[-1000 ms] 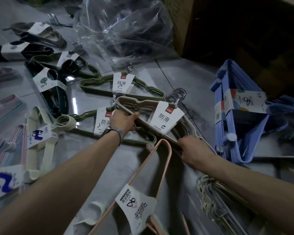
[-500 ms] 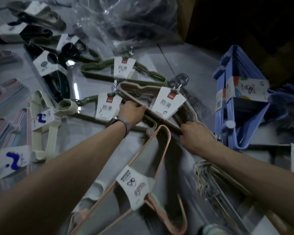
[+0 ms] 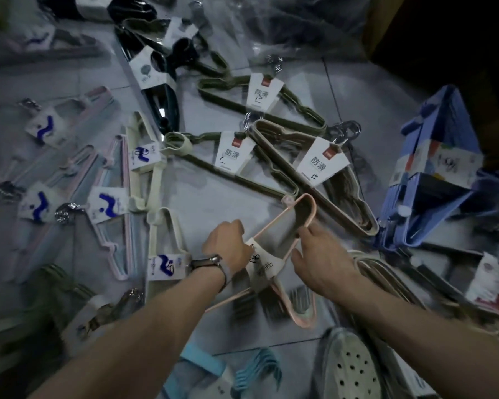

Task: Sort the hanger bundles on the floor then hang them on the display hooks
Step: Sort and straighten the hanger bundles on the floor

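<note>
Fingers of left hand (image 3: 228, 246) and right hand (image 3: 320, 260) gripping thin pink triangular hanger bundle (image 3: 313, 210), paper label (image 3: 264, 264), glossy tile floor (image 3: 202, 194)

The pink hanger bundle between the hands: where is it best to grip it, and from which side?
Probably at the white paper label, which bands the pink hanger bundle together, so the hangers should not fan apart. Come from the near side: the far corner sits close to the beige bundle. The left hand grips by the label; the right hand pinches one side arm.
</note>
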`<action>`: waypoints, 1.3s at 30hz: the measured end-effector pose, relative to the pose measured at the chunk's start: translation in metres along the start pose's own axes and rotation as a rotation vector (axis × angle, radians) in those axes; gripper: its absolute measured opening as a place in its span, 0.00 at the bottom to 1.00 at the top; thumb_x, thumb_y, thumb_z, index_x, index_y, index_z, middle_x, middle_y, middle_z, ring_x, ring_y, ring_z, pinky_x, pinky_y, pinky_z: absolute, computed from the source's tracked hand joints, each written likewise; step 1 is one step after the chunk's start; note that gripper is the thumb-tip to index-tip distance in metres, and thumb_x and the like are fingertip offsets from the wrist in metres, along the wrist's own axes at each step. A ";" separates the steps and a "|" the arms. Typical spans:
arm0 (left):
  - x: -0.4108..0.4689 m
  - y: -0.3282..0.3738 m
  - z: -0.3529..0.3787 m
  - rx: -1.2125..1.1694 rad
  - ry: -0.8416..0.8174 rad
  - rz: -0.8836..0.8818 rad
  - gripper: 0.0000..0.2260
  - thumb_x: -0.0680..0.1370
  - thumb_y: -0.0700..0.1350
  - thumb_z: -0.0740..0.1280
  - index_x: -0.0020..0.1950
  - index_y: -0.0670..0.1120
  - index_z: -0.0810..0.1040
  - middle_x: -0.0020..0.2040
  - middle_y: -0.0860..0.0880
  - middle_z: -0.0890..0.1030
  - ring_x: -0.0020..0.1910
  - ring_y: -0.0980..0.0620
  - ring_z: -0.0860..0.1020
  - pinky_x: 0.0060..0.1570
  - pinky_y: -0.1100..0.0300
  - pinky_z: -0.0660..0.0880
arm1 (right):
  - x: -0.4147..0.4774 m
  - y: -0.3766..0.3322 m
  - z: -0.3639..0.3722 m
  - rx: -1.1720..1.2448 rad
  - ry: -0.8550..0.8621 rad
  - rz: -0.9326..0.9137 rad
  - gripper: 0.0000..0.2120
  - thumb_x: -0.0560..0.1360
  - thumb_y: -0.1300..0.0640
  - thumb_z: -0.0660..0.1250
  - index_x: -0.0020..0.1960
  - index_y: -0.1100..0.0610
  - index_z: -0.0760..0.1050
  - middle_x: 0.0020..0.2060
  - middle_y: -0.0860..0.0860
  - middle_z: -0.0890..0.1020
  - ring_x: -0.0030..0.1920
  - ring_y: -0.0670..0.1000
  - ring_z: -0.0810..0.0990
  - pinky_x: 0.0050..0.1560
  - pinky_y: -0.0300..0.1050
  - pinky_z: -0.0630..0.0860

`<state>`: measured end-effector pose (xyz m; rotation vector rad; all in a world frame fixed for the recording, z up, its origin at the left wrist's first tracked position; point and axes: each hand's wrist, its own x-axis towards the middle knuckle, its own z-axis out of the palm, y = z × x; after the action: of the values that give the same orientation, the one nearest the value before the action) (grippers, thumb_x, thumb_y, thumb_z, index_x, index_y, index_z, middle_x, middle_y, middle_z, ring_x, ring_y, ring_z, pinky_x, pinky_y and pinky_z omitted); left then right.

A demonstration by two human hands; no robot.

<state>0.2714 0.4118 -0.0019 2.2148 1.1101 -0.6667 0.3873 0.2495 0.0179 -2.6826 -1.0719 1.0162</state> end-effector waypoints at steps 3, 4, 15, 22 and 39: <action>-0.014 -0.022 0.018 -0.005 -0.046 -0.039 0.13 0.76 0.47 0.67 0.60 0.46 0.80 0.58 0.42 0.82 0.58 0.39 0.80 0.52 0.52 0.77 | -0.001 -0.015 0.014 0.199 -0.145 0.225 0.16 0.81 0.49 0.62 0.59 0.61 0.76 0.56 0.60 0.82 0.58 0.64 0.80 0.52 0.48 0.75; -0.019 -0.028 0.026 -0.030 -0.082 -0.044 0.13 0.76 0.48 0.68 0.58 0.46 0.81 0.56 0.42 0.83 0.56 0.39 0.81 0.50 0.53 0.77 | -0.001 -0.018 0.017 0.259 -0.191 0.303 0.16 0.81 0.49 0.63 0.57 0.62 0.77 0.54 0.60 0.81 0.58 0.64 0.80 0.49 0.45 0.72; -0.074 -0.051 0.104 -0.042 -0.129 -0.047 0.18 0.74 0.40 0.67 0.64 0.48 0.78 0.56 0.42 0.84 0.57 0.38 0.81 0.56 0.48 0.79 | 0.040 -0.015 0.085 0.816 -0.202 0.704 0.19 0.76 0.48 0.64 0.48 0.64 0.81 0.41 0.61 0.87 0.40 0.61 0.87 0.35 0.49 0.81; -0.087 -0.041 0.097 0.003 -0.185 -0.001 0.12 0.81 0.41 0.61 0.61 0.50 0.79 0.56 0.42 0.83 0.55 0.38 0.82 0.48 0.50 0.78 | 0.021 -0.021 0.057 0.468 -0.122 0.556 0.15 0.80 0.58 0.62 0.43 0.68 0.79 0.40 0.63 0.85 0.40 0.61 0.86 0.40 0.54 0.83; -0.228 -0.108 -0.030 -0.583 -0.043 -0.237 0.32 0.76 0.49 0.74 0.77 0.53 0.66 0.70 0.47 0.75 0.65 0.45 0.76 0.64 0.54 0.75 | -0.058 -0.121 -0.072 0.042 -0.365 0.115 0.15 0.81 0.56 0.62 0.46 0.66 0.79 0.46 0.63 0.85 0.46 0.63 0.85 0.51 0.61 0.83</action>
<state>0.0665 0.3612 0.1393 1.5853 1.3531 -0.4099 0.3294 0.3154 0.1426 -2.6120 -0.9367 1.5774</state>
